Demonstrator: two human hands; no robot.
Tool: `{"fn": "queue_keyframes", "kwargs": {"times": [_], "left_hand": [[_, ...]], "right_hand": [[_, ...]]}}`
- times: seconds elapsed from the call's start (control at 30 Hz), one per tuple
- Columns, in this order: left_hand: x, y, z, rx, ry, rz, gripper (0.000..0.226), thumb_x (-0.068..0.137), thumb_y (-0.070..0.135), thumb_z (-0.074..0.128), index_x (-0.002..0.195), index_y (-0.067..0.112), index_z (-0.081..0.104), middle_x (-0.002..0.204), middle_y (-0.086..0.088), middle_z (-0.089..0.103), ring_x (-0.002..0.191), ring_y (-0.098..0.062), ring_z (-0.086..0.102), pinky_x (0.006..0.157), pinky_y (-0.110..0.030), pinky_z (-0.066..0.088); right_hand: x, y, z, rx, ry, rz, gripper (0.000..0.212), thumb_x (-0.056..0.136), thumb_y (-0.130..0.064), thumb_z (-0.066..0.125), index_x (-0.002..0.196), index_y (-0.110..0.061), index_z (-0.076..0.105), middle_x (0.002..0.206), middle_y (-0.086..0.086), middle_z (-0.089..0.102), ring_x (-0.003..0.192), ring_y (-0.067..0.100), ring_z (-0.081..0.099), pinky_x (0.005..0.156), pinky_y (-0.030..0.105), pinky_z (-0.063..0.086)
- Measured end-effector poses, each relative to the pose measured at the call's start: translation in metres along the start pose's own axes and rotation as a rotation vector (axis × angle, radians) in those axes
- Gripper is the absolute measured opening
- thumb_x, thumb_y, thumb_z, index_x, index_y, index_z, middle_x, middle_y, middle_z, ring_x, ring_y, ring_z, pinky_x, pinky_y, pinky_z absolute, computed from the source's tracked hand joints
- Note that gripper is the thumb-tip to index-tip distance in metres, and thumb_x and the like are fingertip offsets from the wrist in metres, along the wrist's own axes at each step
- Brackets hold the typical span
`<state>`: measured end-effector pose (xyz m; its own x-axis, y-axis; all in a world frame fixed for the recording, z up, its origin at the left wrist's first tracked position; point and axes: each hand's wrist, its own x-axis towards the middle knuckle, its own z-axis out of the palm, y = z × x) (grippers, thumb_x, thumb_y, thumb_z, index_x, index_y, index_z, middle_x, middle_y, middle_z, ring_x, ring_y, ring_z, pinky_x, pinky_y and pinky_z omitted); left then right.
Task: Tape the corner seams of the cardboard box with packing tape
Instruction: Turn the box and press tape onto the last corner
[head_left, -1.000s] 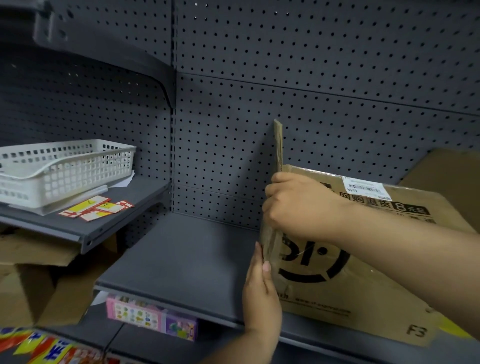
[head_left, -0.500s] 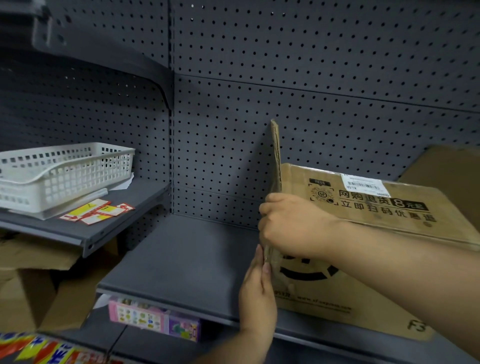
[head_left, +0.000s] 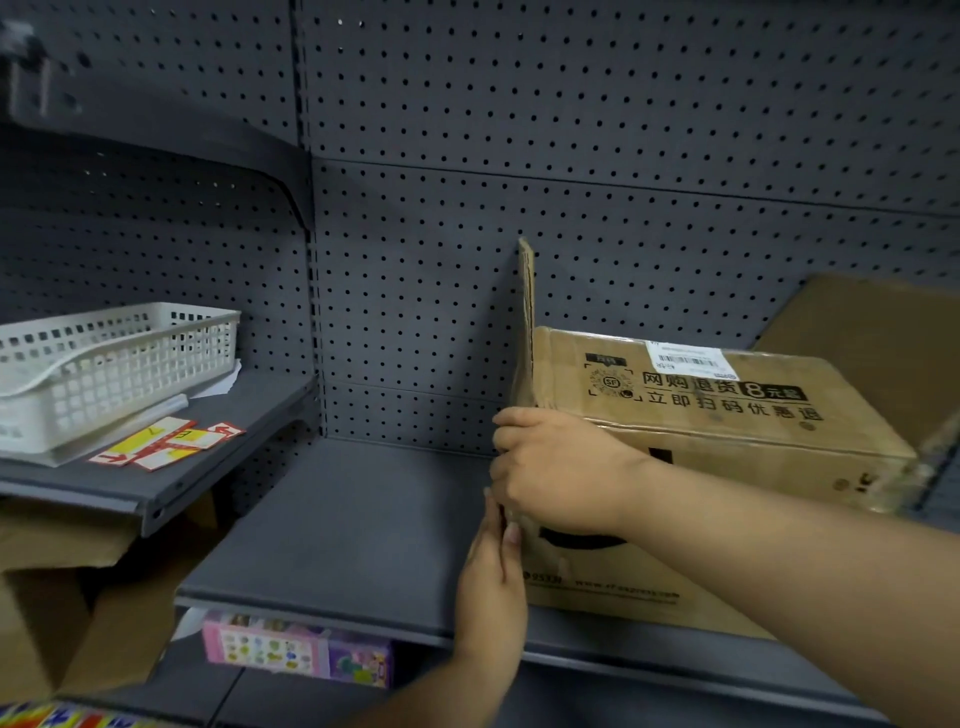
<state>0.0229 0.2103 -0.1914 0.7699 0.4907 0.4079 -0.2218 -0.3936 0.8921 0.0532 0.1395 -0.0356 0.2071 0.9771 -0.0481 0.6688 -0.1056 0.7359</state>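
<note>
A brown cardboard box (head_left: 727, 415) with black print and a white barcode label lies on its side on the dark grey shelf (head_left: 337, 530). One flap (head_left: 525, 312) stands upright at the box's left end. My right hand (head_left: 556, 467) curls round the box's left front corner edge, fingers wrapped over it. My left hand (head_left: 493, 582) lies flat with straight fingers against the left end of the box, just below the right hand. No packing tape shows.
A white plastic basket (head_left: 104, 364) and red-and-yellow price tags (head_left: 166, 441) sit on a lower shelf at the left. A pink toy package (head_left: 296, 649) lies under the shelf. Grey pegboard (head_left: 571, 130) backs the shelves. More cardboard (head_left: 872, 343) stands at the right.
My right hand has slid down the box's left corner edge. The box top now shows more of its print. My left hand stays flat on the box's end.
</note>
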Motion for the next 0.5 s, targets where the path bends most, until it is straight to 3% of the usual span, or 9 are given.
{"fn": "queue_keyframes", "kwargs": {"times": [0.03, 0.1, 0.23, 0.4, 0.5], "left_hand": [[0.0, 0.002, 0.0, 0.004, 0.013, 0.019, 0.046, 0.097, 0.023, 0.037, 0.143, 0.023, 0.029, 0.139, 0.026, 0.03, 0.123, 0.005, 0.037, 0.081, 0.005, 0.028], [0.0, 0.005, 0.001, -0.02, 0.009, 0.028, 0.048, 0.098, 0.024, 0.035, 0.144, 0.024, 0.022, 0.134, 0.033, 0.022, 0.117, 0.015, 0.029, 0.077, 0.012, 0.022], [-0.003, 0.004, 0.003, -0.057, -0.006, 0.0, 0.045, 0.099, 0.022, 0.03, 0.143, 0.02, 0.027, 0.138, 0.019, 0.027, 0.125, 0.005, 0.027, 0.086, 0.011, 0.018], [-0.003, 0.01, 0.006, -0.067, 0.006, -0.053, 0.043, 0.099, 0.019, 0.03, 0.142, 0.018, 0.032, 0.136, 0.017, 0.034, 0.121, 0.004, 0.032, 0.086, 0.004, 0.022], [-0.003, 0.011, 0.006, -0.047, -0.01, -0.092, 0.045, 0.099, 0.02, 0.029, 0.144, 0.018, 0.028, 0.142, 0.008, 0.037, 0.121, 0.0, 0.034, 0.085, -0.002, 0.025]], "right_hand": [[-0.003, 0.002, -0.001, -0.003, 0.026, 0.017, 0.032, 0.091, -0.023, 0.04, 0.11, -0.027, 0.065, 0.112, -0.01, 0.066, 0.111, 0.016, 0.054, 0.118, 0.036, 0.015], [-0.011, 0.009, -0.008, -0.045, 0.057, 0.089, 0.036, 0.092, -0.025, 0.04, 0.124, -0.024, 0.057, 0.125, -0.009, 0.061, 0.123, 0.019, 0.048, 0.113, 0.039, -0.007], [-0.017, 0.017, -0.022, -0.115, -0.025, 0.156, 0.032, 0.09, -0.021, 0.045, 0.115, -0.025, 0.064, 0.118, -0.008, 0.066, 0.13, 0.021, 0.04, 0.099, 0.039, -0.032], [-0.01, 0.016, -0.026, -0.115, -0.034, 0.15, 0.029, 0.088, -0.015, 0.046, 0.099, -0.025, 0.07, 0.1, -0.007, 0.071, 0.122, 0.019, 0.048, 0.105, 0.039, -0.023], [-0.012, 0.016, -0.024, -0.114, 0.0, 0.164, 0.03, 0.09, -0.021, 0.045, 0.111, -0.027, 0.065, 0.114, -0.009, 0.067, 0.13, 0.02, 0.04, 0.104, 0.04, -0.025]]}}
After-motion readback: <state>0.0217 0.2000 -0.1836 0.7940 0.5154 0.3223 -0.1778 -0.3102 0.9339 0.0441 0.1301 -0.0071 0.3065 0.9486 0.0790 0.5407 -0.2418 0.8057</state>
